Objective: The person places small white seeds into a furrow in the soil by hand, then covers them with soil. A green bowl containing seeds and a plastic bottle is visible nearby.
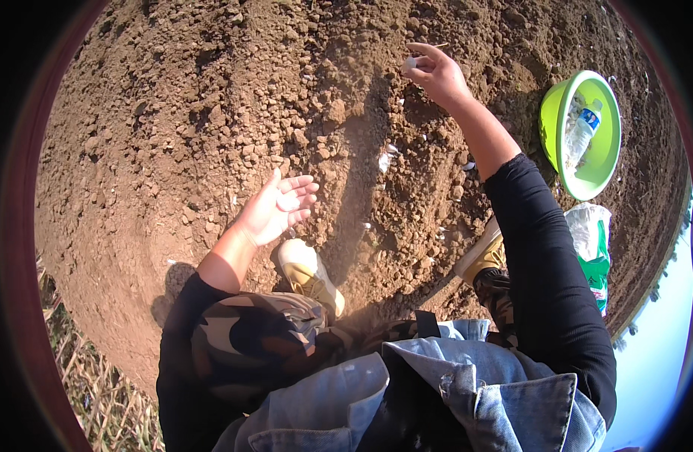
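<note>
My right hand [441, 79], reaching far forward over the tilled soil [256, 101], pinches a white garlic clove [409, 64] between thumb and fingers. Below it, more whitish cloves [384, 163] lie scattered on the clods along a shallow furrow. My left hand [276, 209] hovers palm up above the ground to the left, fingers spread and slightly bent. Sunlight washes out its palm, and no distinct object shows there.
At the right stands a lime-green plastic basin [552, 127] with whitish pieces and a clear plastic bottle [582, 133] inside. A white and green plastic bag [593, 248] lies nearer me. My shoes [309, 271] rest on the soil; dry stalks [106, 384] border the lower left.
</note>
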